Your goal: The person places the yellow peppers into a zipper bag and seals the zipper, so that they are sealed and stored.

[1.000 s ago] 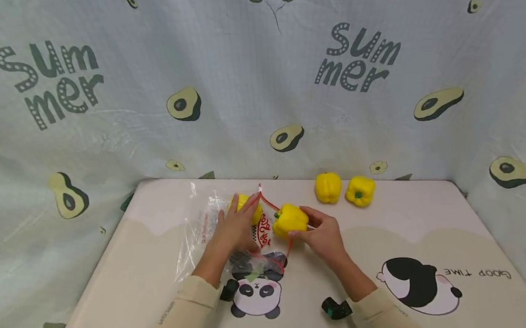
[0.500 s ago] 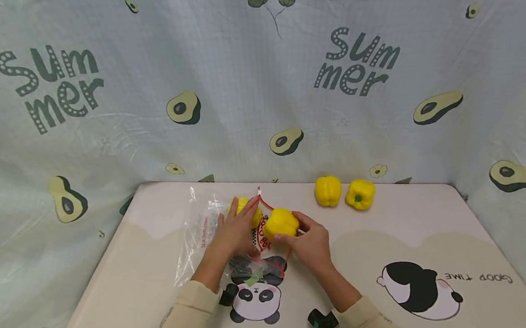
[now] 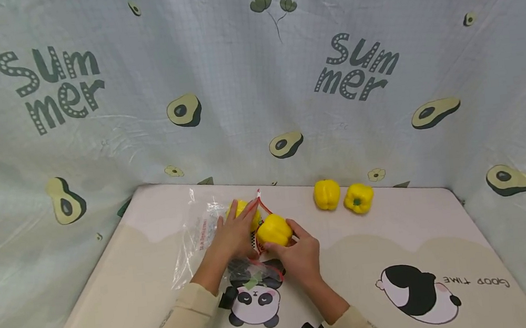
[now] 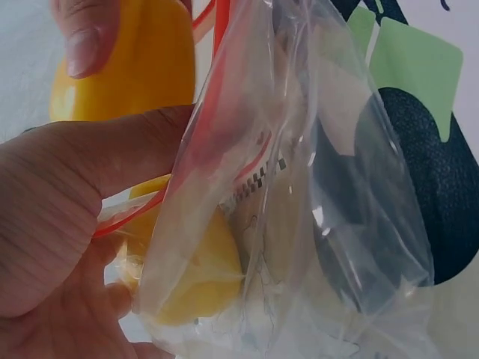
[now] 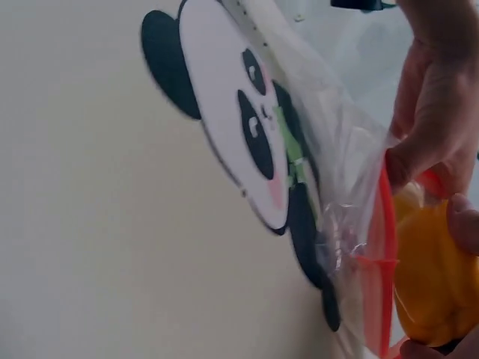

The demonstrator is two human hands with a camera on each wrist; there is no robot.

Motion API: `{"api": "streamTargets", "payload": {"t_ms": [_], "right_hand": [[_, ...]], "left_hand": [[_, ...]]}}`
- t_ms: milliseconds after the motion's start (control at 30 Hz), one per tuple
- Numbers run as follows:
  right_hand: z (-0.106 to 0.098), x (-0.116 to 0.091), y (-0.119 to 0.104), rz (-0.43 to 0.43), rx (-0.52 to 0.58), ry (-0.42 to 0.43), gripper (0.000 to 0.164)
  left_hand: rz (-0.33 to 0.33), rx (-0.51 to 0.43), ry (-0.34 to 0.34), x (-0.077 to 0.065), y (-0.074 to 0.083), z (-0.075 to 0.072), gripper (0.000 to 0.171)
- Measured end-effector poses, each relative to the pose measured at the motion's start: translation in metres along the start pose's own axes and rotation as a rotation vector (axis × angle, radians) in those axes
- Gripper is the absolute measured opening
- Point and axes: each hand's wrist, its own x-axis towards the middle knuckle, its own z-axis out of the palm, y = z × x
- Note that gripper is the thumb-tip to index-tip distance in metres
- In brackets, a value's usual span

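My right hand [image 3: 302,255] grips a yellow bell pepper [image 3: 274,230] at the mouth of a clear plastic zip bag [image 3: 188,250]. Thumb and fingers lie on opposite sides of this pepper. A second yellow bell pepper [image 4: 198,269] lies inside the bag, seen through the film in the left wrist view. My left hand [image 3: 234,235] holds the bag's red-edged mouth apart, its thumb hooked at the rim and its fingers spread over the inner pepper. In the right wrist view, the held pepper [image 5: 434,277] sits right beside the bag's red edge [image 5: 385,262].
Two more yellow bell peppers, one upright [image 3: 327,195] and one with its stem facing forward [image 3: 359,198], stand near the table's back edge. The pale table cover [image 3: 362,260] has printed pandas. A patterned curtain [image 3: 233,56] hangs behind and at the sides.
My right hand has moved left with its bell pepper, from the right of the bag's mouth to right at the opening. My left hand has stayed in place on the bag.
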Motion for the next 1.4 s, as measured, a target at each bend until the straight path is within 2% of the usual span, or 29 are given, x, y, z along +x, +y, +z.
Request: {"api": "streamTargets", "payload": {"t_ms": [167, 267, 467, 700, 967, 1233, 1400], "right_hand": [[0.005, -0.007, 0.003, -0.13, -0.086, 0.034, 0.073], [0.007, -0.008, 0.005, -0.17, -0.097, 0.027, 0.073], [0.01, 0.003, 0.009, -0.147, -0.103, -0.024, 0.074], [0.01, 0.016, 0.013, -0.095, -0.12, -0.016, 0.072], [0.011, 0.018, 0.013, -0.127, -0.171, -0.062, 0.069], [0.008, 0.019, 0.015, -0.099, -0.237, -0.226, 0.075], [0.004, 0.023, 0.011, -0.078, -0.203, -0.263, 0.072]], "left_hand": [[0.002, 0.0, -0.003, 0.001, -0.001, 0.0, 0.122], [0.009, 0.0, -0.002, 0.001, -0.001, 0.0, 0.122], [0.014, -0.019, 0.006, 0.0, 0.0, -0.001, 0.121], [0.027, -0.027, 0.01, -0.001, 0.002, -0.002, 0.113], [0.024, -0.007, -0.003, 0.0, 0.002, -0.001, 0.11], [0.028, -0.002, 0.016, -0.003, 0.001, 0.001, 0.11], [0.024, -0.002, 0.028, -0.003, 0.003, 0.003, 0.112]]}}
